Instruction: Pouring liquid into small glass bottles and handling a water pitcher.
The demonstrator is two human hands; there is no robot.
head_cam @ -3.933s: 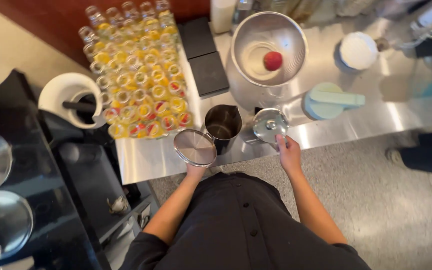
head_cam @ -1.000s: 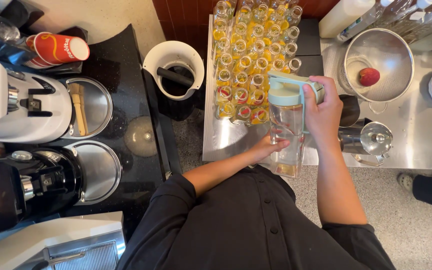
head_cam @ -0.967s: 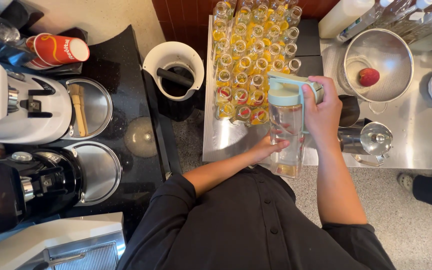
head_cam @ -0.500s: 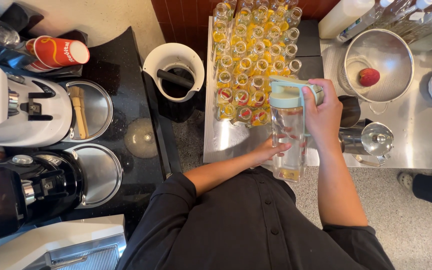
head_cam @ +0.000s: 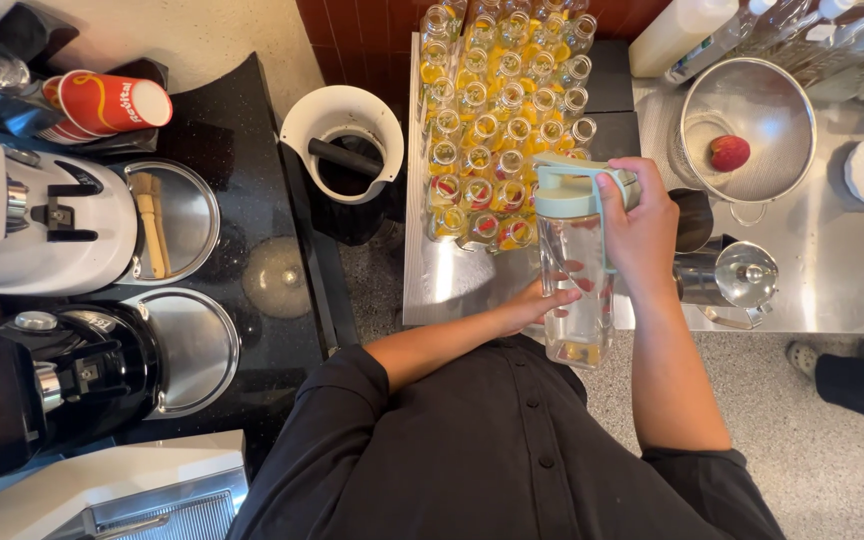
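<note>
A tall clear bottle point(head_cam: 576, 290) with a pale green lid point(head_cam: 570, 187) stands upright in front of me, a little yellowish liquid at its bottom. My right hand point(head_cam: 637, 228) grips the bottle near the lid from the right side. My left hand point(head_cam: 542, 300) reaches behind the bottle's lower half and touches it, partly hidden by the clear wall. Just beyond, several small glass bottles point(head_cam: 497, 120) with yellow and red contents stand in rows on the steel counter point(head_cam: 452, 285).
A metal colander point(head_cam: 752, 125) holds a red fruit point(head_cam: 729, 152). A steel jug point(head_cam: 737, 280) stands to the right, a white bin point(head_cam: 344, 140) to the left. Grinders point(head_cam: 42, 230) sit on the black counter point(head_cam: 252, 120). Another person's shoe point(head_cam: 857, 375) is on the floor.
Earlier I stood at the counter holding a strainer and a glass. Now I face left with the lidded bottle in both hands; over the last second it has barely shifted.
</note>
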